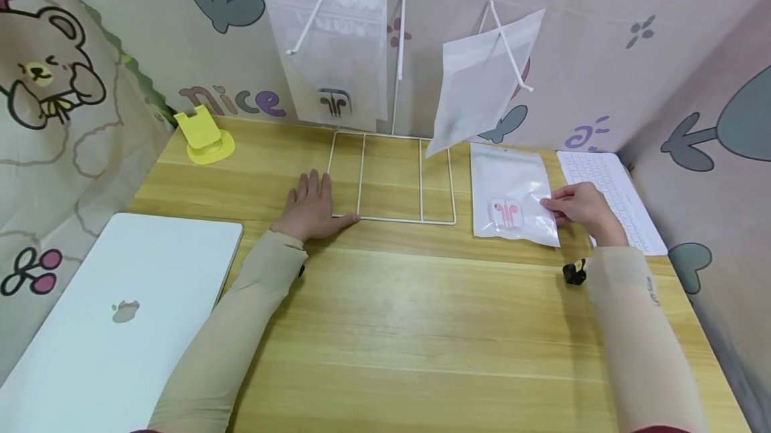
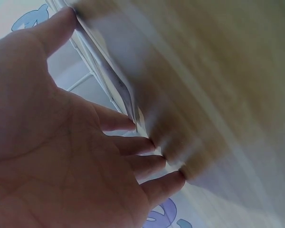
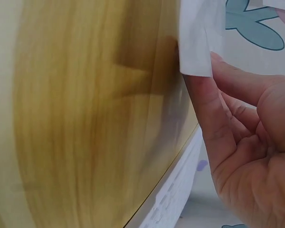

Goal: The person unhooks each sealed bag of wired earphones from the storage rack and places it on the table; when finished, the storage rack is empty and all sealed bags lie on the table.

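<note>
Currently, the right hand (image 1: 581, 207) pinches the right edge of a white pouch (image 1: 508, 175) between thumb and fingers. The pouch lies on the wooden tabletop (image 1: 421, 326), between the wire rack (image 1: 421, 179) and the white keyboard (image 1: 608, 199); a pink earphone graphic (image 1: 507, 213) on a pale square shows in its lower half. The left hand (image 1: 310, 212) is placed palm down, fingers extended, grasping nothing; its thumb tip touches the front rod of the rack base.

Two further pouches hang from the rack's hooks (image 1: 401, 38). The left hanging pouch (image 1: 346, 51) carries a dark earphone graphic (image 1: 334, 105) near its bottom; the right hanging pouch (image 1: 472, 81) is tilted.

Markings: the backdrop (image 1: 602, 51) reads "nice" in multicoloured letters, left of the rack. The lid of the closed white laptop (image 1: 120, 272), at the left of the tabletop, bears the Apple logo (image 1: 125, 312). Characters on the right sleeve (image 1: 644, 346) are too small to read, as are the keyboard legends. A yellow phone stand (image 1: 201, 130) occupies the rear left corner.
</note>
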A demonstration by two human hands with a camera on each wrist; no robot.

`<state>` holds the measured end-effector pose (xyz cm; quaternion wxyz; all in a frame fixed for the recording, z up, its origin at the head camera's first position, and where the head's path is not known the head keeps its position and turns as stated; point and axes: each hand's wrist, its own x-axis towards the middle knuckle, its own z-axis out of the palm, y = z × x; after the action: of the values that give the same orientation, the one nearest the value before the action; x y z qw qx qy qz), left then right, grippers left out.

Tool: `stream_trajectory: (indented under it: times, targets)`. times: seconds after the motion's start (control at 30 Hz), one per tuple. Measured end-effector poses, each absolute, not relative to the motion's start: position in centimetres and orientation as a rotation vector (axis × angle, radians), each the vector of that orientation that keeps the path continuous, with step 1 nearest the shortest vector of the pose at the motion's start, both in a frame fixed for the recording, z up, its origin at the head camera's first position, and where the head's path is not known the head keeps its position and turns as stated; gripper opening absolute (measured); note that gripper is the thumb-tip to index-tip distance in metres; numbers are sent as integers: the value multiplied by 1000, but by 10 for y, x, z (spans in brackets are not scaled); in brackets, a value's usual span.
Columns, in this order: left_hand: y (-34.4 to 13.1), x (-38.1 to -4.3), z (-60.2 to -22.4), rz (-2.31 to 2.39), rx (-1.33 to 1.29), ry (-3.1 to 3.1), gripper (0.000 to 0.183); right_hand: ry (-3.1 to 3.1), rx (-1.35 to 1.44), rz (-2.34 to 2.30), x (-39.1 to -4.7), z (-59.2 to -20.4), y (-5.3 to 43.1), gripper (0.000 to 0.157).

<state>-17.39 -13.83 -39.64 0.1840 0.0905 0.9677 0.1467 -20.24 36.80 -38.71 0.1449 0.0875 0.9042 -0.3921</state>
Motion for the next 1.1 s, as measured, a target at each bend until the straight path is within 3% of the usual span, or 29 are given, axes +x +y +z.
stream_trajectory:
  times: [0.53, 0.87, 1.0, 1.1]
  targets:
    - [-138, -176, -395, 405, 251, 2717, 108, 2707, 334, -979, -204, -382, 368, 45]
    - [-138, -175, -392, 392, 250, 2711, 108, 2866, 241, -859, -206, -366, 362, 34]
    - [-137, -175, -391, 388, 252, 2708, 108, 2904, 213, -952, -216, -356, 351, 41]
    - [-137, -174, -391, 382, 251, 2706, 108, 2866, 170, -1108, -226, -346, 339, 57]
